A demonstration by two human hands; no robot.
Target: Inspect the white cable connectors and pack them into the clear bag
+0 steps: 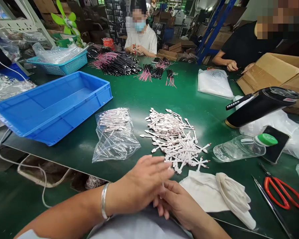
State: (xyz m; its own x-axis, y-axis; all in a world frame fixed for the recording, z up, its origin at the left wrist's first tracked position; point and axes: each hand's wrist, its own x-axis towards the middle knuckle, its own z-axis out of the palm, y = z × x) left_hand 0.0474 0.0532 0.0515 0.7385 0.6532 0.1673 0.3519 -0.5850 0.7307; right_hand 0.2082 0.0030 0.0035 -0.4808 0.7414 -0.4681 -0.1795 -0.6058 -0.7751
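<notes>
My left hand (144,184), with a silver bangle at the wrist, reaches over my right hand at the front table edge. Its fingers are stretched out and its thumb is hidden. Below it, my right hand (178,202) has curled fingers, closed where the two hands meet; what they hold, if anything, is hidden. Just beyond the fingertips lies a loose pile of short white USB cables (169,127). To the left of the pile, a clear plastic bag (117,142) contains more white cables. A white cloth glove (204,191) lies right of my hands.
A blue bin (72,113) stands left. At right are a water bottle (239,149), black tumbler (259,106), phone (276,142), tweezers (271,205) and red-handled cutters (284,189). Black cables (122,64) lie at the back, where two people sit.
</notes>
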